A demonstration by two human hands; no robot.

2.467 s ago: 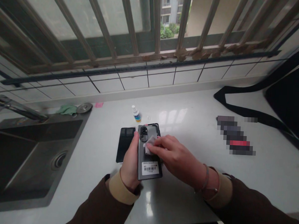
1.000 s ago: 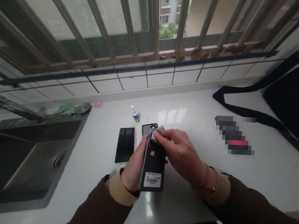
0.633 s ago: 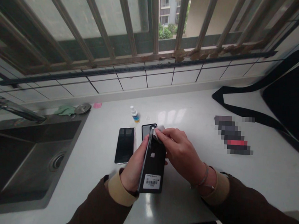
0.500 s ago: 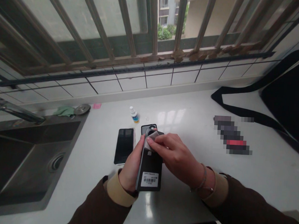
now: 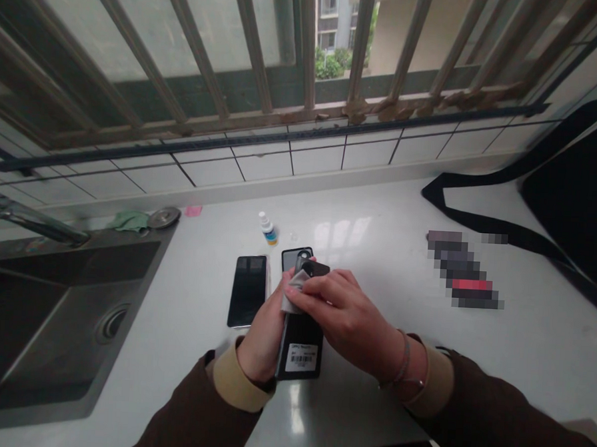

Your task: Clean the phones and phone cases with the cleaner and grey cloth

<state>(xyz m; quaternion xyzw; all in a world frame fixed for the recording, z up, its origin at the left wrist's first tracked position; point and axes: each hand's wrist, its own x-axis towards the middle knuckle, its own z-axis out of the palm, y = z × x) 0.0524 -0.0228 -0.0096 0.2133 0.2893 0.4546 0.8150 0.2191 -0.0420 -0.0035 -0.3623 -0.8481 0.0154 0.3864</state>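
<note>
Item: L hand [image 5: 265,335] gripping a dark phone [image 5: 300,337] above the counter's mid, fingers wrapped behind it, holding it tilted w/ its barcode label [image 5: 301,361] facing up & its far end presented to the other hand. R hand [image 5: 346,323] half closed, fingertips [image 5: 320,285] pinching a small pale cloth [image 5: 292,298] against the phone's far end. Lying flat just left of L hand: black phone [image 5: 247,291], glass side up, on a white counter [image 5: 386,275]. Partly hidden behind the held phone: dark flat phone-like item [image 5: 289,256], lying within easy reach. Standing farther off: small dropper bottle [image 5: 267,228]. At far left: steel sink [image 5: 76,265], faucet [image 5: 28,219], green rag [image 5: 128,221]. At right: pixelated item [image 5: 461,269], blurred, kind can't tell.
</note>
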